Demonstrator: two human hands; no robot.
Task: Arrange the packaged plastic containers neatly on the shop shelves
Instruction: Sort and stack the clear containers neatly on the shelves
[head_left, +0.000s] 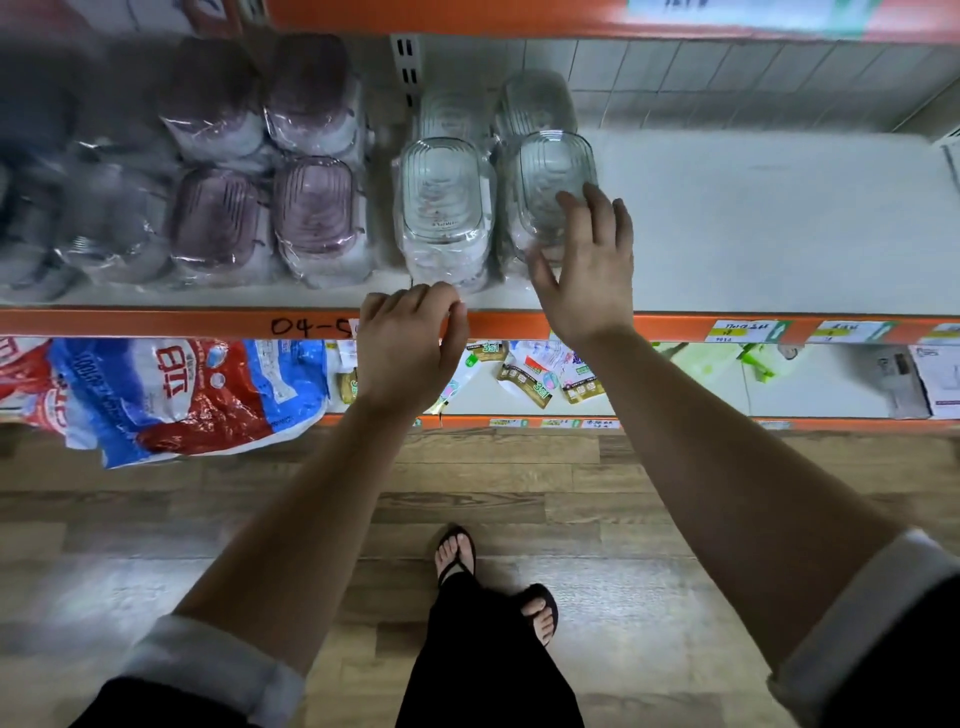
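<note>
Right hand (584, 265) spread open, fingers flat against right clear container pack (553, 171), front row on shelf (753, 218). Left hand (410, 338) curled at orange shelf edge (156, 322), just before neighbouring clear pack (444, 208); whether it pinches anything, cannot tell. Purple packs (311, 208) further left.

This was a shop. An orange shelf edge (156, 322) carried price tags (748, 331) and a handwritten code (317, 326), "04-5". Just above the edge, wrapped containers (317, 218) stood in rows of like kinds, purple beside clear. Below the edge, printed bags (171, 389) and sachets (524, 374) lay on a lower shelf (779, 384) whose own orange lip also bore tags.
</note>
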